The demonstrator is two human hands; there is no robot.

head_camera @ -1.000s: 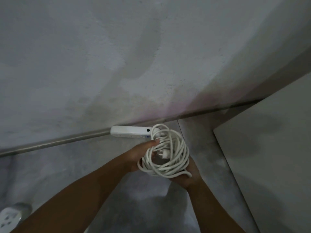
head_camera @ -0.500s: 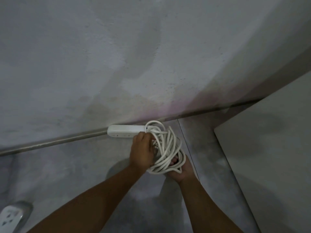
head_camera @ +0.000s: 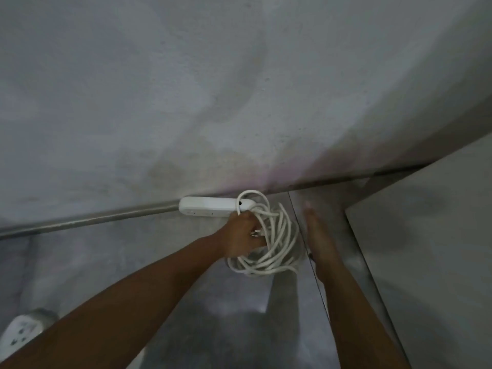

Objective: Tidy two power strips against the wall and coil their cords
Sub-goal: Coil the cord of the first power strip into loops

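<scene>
1. Head view, hands.
   - The left hand [head_camera: 243,235] grasps the coiled cord [head_camera: 278,245], with its fingers curled into the loops on the coil's left side. The plug [head_camera: 257,233] shows at its knuckles.
   - The right hand [head_camera: 318,235] is released, fingers straight, palm turned toward the coil. It is just beside the coil; contact cannot be confirmed.
2. Head view, key relation.
   - The power strip [head_camera: 210,206] lies just ahead of the left hand. Its long axis runs leftward along the foot of the wall [head_camera: 186,102].
   - The coil sits between the two hands, at the strip's right end.
   - The left hand is the nearer to the strip.
   - Judgement: the step in hand is setting the coil down at that end.
3. Head view, surroundings.
   - A grey floor [head_camera: 106,262] lies under both hands.
   - A metal rail [head_camera: 93,222] runs along the wall base, left of the left hand.
   - A grey panel [head_camera: 426,249] stands right of the right hand.
   - A second power strip [head_camera: 18,334] lies well behind and left of the left forearm, away from the wall.
</scene>
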